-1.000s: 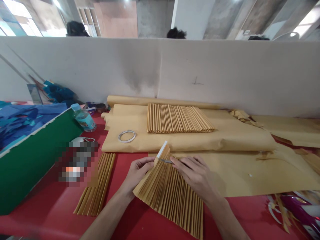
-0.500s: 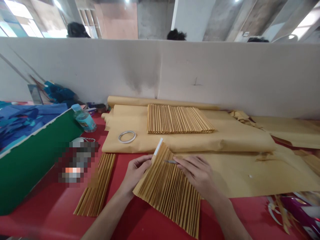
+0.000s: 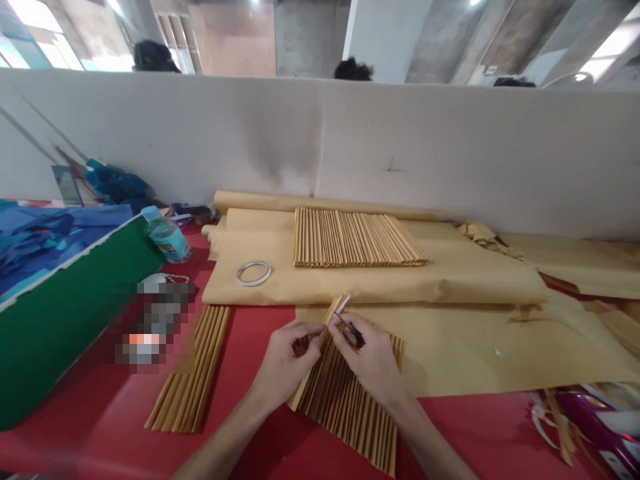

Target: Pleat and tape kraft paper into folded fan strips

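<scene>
Lower centre of the frame, the left hand [image 3: 286, 363] pinches pleated brown paper [image 3: 345, 407], the right hand [image 3: 373, 357] gripping a dark tool [image 3: 357, 333]!

Scene is evenly lit; upper-left windows [image 3: 37, 20] are blown out, faint sheen is thrown on the table [image 3: 95, 427]. Edges are stretched, a patch [image 3: 160, 323] is pixelated, far wall [image 3: 300, 40] seemingly blurred.

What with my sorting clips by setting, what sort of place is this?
Probably a papercraft workshop: pleated brown paper, an apparent tape roll and large brown sheets on a red table.
</scene>
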Motion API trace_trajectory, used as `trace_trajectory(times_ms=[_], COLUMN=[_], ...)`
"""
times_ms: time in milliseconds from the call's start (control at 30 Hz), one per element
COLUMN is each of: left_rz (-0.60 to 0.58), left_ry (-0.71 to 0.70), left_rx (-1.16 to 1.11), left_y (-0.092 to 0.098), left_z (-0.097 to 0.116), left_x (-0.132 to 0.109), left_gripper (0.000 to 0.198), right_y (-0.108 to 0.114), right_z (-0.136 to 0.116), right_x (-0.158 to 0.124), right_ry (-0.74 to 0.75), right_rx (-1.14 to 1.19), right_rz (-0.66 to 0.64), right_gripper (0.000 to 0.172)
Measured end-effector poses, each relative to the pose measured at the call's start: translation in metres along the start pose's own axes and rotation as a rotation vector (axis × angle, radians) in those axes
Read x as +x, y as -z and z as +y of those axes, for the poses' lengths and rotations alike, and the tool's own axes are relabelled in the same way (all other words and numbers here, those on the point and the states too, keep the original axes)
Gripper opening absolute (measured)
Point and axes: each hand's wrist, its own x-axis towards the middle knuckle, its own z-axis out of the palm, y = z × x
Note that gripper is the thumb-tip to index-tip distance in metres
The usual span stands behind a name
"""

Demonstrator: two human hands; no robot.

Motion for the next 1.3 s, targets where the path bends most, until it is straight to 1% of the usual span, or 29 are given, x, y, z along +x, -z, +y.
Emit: trace_trajectory(times_ms=[233,500,767,933,1100,1300], left_rz=[-0.009,-0.011,-0.024,-0.030,-0.018,-0.015], left_ry=[-0.008,-0.011,-0.004,-0.004,-0.001,-0.001], left_rx=[-0.009,-0.008,-0.003,0.000,-0.024,-0.024], left_y=[-0.0002,0.0005,0.0003,0.0002,-0.0004,-0.0006], left_z=[-0.0019,-0.0008,0.0009,0.0019,0.0001,-0.0004], left_x=[0.0002,-0.0011,-0.0009,-0.0006,-0.0003,0.0002], left_gripper=[0.027,0.026,0.027,0.026,0.025,0.026], right_y=[-0.0014,0.0021,-0.0044,-0.0043,-0.0025,-0.0023], right_z=[0.0036,0.0007,0.0086,0.0052,0.0012,0.0020], right_x=[0.0007,0.0002,-0.0031,-0.0022,-0.0007,-0.0005], right_ry=[-0.017,-0.027,-0.059,-0.056,-0.043,-0.052], right_rx=[0.083,0.037,0.080,0.080,0.078,0.086], right_rz=[-0.032,-0.050,-0.107,-0.095,-0.093,-0.093], right_gripper=[0.018,0.017,0.019,0.024,0.024,0.025])
